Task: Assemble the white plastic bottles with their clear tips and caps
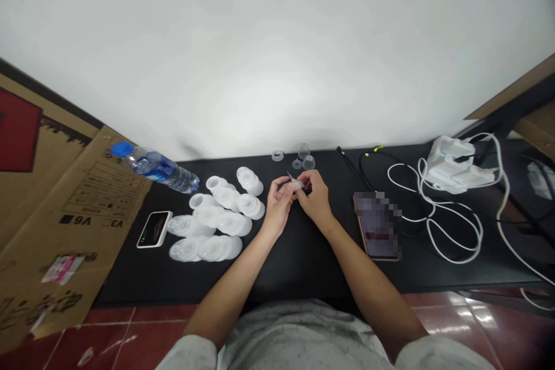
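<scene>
My left hand [280, 203] and my right hand [315, 196] meet over the black table, both with bent, closed fingers. Between them they grip a small translucent plastic piece [298, 185], partly covered by the fingers. A thin pointed tip [290, 176] sticks up beside it at the left fingertips; what it belongs to is hidden. Just beyond the hands lie a whitish plastic ring [277, 155], a clear cap [304, 150], a small clear cup [309, 162] and a small round clear part [297, 163]. Left of my hands stand several white translucent plastic bottles [234, 223] in a cluster.
A water bottle with a blue cap [160, 167] lies at the back left, by a cardboard box [87, 208]. A small white device [155, 229] sits near the bottles. On the right are a phone [377, 231], a white power strip [455, 165] and looped cables [433, 202].
</scene>
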Available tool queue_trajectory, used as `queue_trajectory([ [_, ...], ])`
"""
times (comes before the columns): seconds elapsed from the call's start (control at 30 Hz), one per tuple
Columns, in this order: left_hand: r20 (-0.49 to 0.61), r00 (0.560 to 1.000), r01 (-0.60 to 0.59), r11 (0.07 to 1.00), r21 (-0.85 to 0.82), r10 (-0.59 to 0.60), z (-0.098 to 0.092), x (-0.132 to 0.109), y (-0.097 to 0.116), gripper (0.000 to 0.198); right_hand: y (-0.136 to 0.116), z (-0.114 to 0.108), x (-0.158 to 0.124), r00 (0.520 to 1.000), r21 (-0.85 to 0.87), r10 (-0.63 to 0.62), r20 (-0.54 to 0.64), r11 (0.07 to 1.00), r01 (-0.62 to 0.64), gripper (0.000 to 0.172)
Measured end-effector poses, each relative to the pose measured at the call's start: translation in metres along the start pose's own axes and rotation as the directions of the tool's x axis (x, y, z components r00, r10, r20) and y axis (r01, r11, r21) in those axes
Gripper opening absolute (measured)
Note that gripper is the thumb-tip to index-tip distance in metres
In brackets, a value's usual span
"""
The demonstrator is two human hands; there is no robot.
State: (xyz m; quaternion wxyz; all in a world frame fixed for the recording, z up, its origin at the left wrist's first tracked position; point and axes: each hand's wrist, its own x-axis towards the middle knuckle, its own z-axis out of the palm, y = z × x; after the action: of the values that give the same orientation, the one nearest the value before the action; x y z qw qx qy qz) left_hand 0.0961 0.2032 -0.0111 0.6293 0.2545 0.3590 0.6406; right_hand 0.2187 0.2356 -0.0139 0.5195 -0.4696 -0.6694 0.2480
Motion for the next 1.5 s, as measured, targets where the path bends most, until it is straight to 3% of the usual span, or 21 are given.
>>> queue_trajectory([
  [0.23,0.065,0.997,-0.051,0.992,0.115,0.044,-0.004,0.000,-0.001,0.054,0.000,-0.002,-0.003,0.995,-0.027,-0.095,-0.037,0.995,0.094,0.010],
  [0.4,0.102,0.989,-0.124,0.976,0.176,0.107,-0.004,0.001,-0.003,0.046,0.005,-0.002,-0.007,0.986,-0.056,-0.148,-0.075,0.988,0.144,0.011],
  [0.67,0.122,0.981,-0.171,0.969,0.176,0.151,0.001,-0.004,-0.001,0.045,0.009,0.000,-0.010,0.980,-0.065,-0.158,-0.119,0.986,0.151,0.028],
  [0.87,0.090,0.985,-0.163,0.972,0.168,0.150,0.002,-0.004,0.001,0.047,0.004,-0.005,-0.005,0.971,-0.112,-0.230,-0.063,0.969,0.222,0.024],
  [1.03,0.127,0.981,-0.170,0.967,0.188,0.148,0.003,-0.005,0.004,0.047,0.002,-0.006,-0.005,0.944,-0.115,-0.325,-0.047,0.941,0.319,0.016],
  [1.5,0.162,0.986,-0.065,0.988,0.139,0.042,-0.001,-0.005,0.000,0.046,0.003,-0.003,-0.009,0.937,-0.078,-0.335,-0.102,0.941,0.328,0.016],
])
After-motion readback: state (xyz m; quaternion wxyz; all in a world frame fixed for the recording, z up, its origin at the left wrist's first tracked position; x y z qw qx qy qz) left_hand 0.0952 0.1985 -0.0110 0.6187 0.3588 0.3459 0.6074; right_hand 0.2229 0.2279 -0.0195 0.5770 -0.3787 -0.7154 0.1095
